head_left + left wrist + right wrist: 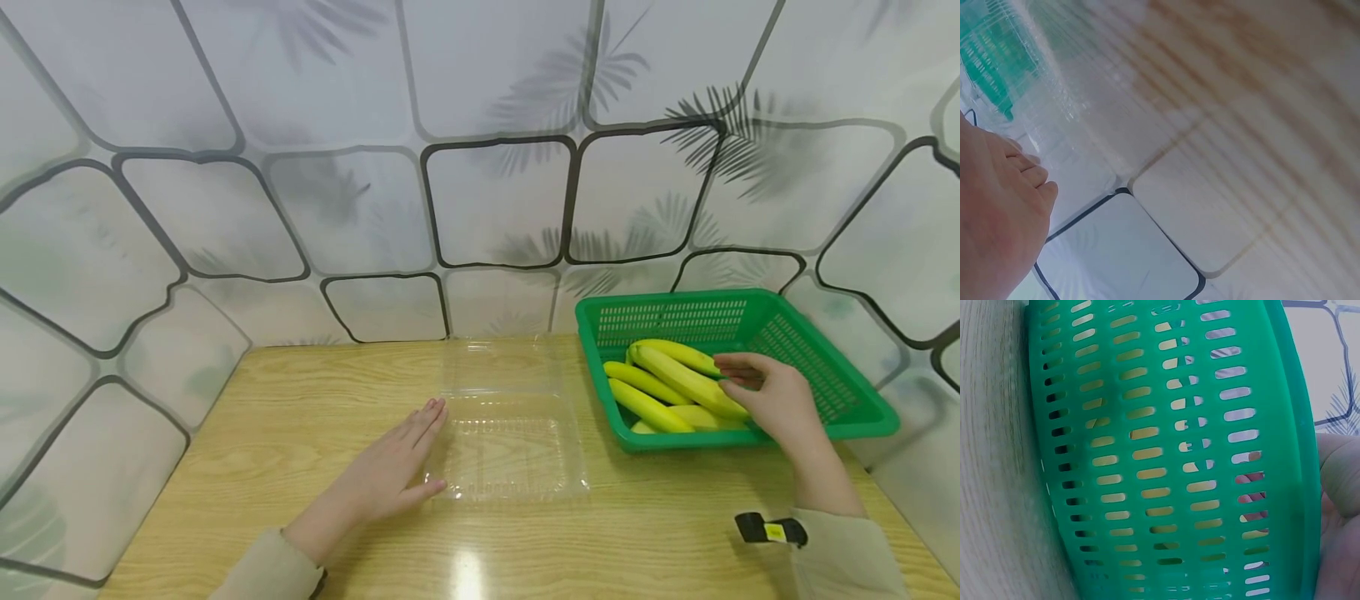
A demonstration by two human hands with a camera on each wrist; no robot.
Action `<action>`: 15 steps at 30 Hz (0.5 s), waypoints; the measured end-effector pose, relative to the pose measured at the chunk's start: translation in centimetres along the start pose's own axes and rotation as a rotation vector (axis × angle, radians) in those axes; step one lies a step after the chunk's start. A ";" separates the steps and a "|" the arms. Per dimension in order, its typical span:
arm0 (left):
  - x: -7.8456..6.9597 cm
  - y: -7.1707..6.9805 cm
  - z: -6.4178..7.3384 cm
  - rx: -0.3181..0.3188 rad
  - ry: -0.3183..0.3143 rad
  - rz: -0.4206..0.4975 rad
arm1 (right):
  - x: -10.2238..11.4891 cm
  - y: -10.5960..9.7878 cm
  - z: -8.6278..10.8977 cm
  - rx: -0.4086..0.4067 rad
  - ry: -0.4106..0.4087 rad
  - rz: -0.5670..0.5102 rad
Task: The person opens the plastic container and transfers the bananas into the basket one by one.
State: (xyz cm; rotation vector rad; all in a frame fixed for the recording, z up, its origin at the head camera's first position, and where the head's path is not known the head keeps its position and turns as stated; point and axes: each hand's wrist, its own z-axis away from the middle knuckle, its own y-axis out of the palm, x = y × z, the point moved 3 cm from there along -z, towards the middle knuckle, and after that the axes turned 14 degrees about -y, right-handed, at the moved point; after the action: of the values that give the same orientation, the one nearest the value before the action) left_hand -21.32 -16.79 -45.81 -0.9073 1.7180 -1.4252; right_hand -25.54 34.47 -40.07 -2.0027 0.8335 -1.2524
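A clear plastic clamshell box (510, 446) lies on the table with its lid (502, 367) folded back toward the wall. My left hand (393, 467) rests at the box's left side, fingers straight and thumb spread near the front corner. Several yellow bananas (686, 379) lie in a green plastic basket (832, 429) to the right. Over the basket's near side reaches my right hand (772, 396), its bent fingertips right at the bananas' right ends. In the right wrist view, the slotted basket wall (1166, 444) hides most of that hand.
The wooden table (315, 400) ends against a patterned wall covering (495, 200) at the back and on both sides. The basket stands close to the back wall. A black strap (772, 531) with a yellow label sits by the right sleeve.
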 end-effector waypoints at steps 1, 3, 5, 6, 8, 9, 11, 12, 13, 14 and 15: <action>0.0 0.0 0.0 0.004 -0.001 0.000 | 0.0 0.0 0.0 -0.001 0.000 0.002; 0.0 0.0 0.0 0.004 -0.001 -0.002 | 0.1 -0.1 0.0 0.000 0.003 0.004; 0.0 0.0 0.0 0.005 -0.001 -0.004 | 0.2 -0.1 0.0 -0.001 0.003 0.004; 0.0 0.0 0.0 0.005 0.000 -0.008 | 0.3 -0.1 0.0 -0.002 0.003 0.004; 0.0 0.0 -0.1 0.006 -0.001 -0.011 | 0.4 -0.1 0.0 -0.004 0.003 0.001; 0.0 0.0 -0.1 0.006 -0.002 -0.014 | 0.5 -0.1 0.0 -0.004 0.002 0.000; 0.0 0.0 -0.1 0.010 -0.004 -0.018 | 0.7 -0.1 0.0 -0.005 0.002 -0.003; 0.0 0.0 -0.1 0.010 -0.005 -0.019 | 0.8 -0.1 0.1 -0.005 0.000 -0.003; 0.0 0.0 -0.1 0.011 -0.005 -0.021 | 0.9 -0.1 0.1 -0.005 -0.002 -0.001; 0.0 0.0 -0.1 0.012 -0.005 -0.023 | 1.0 -0.2 0.1 -0.006 -0.004 0.001; 0.0 0.0 -0.1 0.012 -0.006 -0.024 | 1.1 -0.2 0.1 -0.005 -0.007 0.002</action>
State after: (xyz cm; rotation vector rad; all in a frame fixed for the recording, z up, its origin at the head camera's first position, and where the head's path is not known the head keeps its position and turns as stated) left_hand -21.38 -16.80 -45.78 -0.9284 1.6973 -1.4454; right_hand -25.05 33.77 -39.40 -2.0086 0.8358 -1.2423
